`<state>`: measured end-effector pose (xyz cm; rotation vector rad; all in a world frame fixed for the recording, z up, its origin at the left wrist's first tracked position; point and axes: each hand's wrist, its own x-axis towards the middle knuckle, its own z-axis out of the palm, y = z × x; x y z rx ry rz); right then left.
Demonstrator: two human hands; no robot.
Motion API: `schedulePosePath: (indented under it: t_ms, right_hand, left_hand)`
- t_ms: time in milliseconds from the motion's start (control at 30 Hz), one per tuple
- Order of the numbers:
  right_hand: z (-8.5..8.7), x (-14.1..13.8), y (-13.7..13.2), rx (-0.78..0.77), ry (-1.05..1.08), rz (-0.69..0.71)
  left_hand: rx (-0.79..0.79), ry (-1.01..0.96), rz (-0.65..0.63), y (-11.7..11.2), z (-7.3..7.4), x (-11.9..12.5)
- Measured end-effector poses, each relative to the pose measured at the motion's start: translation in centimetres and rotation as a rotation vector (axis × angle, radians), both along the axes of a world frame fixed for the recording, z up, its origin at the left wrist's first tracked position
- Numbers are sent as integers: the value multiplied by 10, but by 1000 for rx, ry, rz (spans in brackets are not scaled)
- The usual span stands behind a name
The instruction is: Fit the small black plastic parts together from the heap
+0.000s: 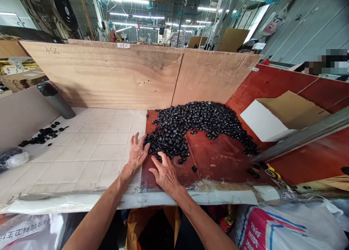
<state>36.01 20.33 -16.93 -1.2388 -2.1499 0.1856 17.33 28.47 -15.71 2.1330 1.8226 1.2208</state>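
Observation:
A large heap of small black round pieces, like caps (201, 115), spreads over the dark red board (218, 159) in the middle of the bench. At the heap's left edge lies my left hand (138, 150), its fingers apart and touching the nearest pieces. Just in front of the same pieces is my right hand (165, 171), with fingers spread and fingertips at the heap's lower edge. Neither hand grips a piece that I can see. Some pieces under the fingertips are hidden.
White tiles (89, 148) cover the bench's left side, with a dark bottle (57, 100) and a small group of black pieces (43, 135). A plywood panel (122, 75) stands behind. At right are an open carton (269, 122), a metal bar (308, 139) and yellow-handled scissors (272, 173).

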Motion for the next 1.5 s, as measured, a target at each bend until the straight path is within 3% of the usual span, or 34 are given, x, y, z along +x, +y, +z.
schedulePosePath:
  t_ms: [133, 233, 467, 600, 700, 833, 1033, 1267, 1400, 1500]
  right_hand:
    - [-7, -1, 4, -1, -31, -51]
    - [-15, 5, 7, 17, 72, -95]
    - [-21, 18, 14, -14, 331, -72]
    - [-15, 30, 11, -78, 403, -8]
    - [-12, 40, 7, -88, 421, 37]
    - [-12, 46, 1, -74, 405, 8]
    - [-16, 43, -3, -45, 236, -31]
    - [-20, 45, -6, -40, 282, -126]
    - [-8, 46, -12, -117, 399, -30]
    - [4, 46, -14, -239, 502, 84]
  left_hand:
    - [-62, 55, -215, 30, -4, -1]
    - [-60, 56, -224, 23, -11, 10]
    - [-56, 14, -169, -33, -27, 38]
    - [-38, -56, -195, -69, -18, 34]
    - [-21, -89, -96, -99, -8, 25]
    - [-130, -106, -46, -124, -5, 26]
    - [-210, -33, -63, -116, -12, 39]
    - [-207, -183, -54, -112, -16, 31]
    - [-244, -315, -105, -113, -18, 26]
    - [-348, -567, -112, -114, -16, 24]
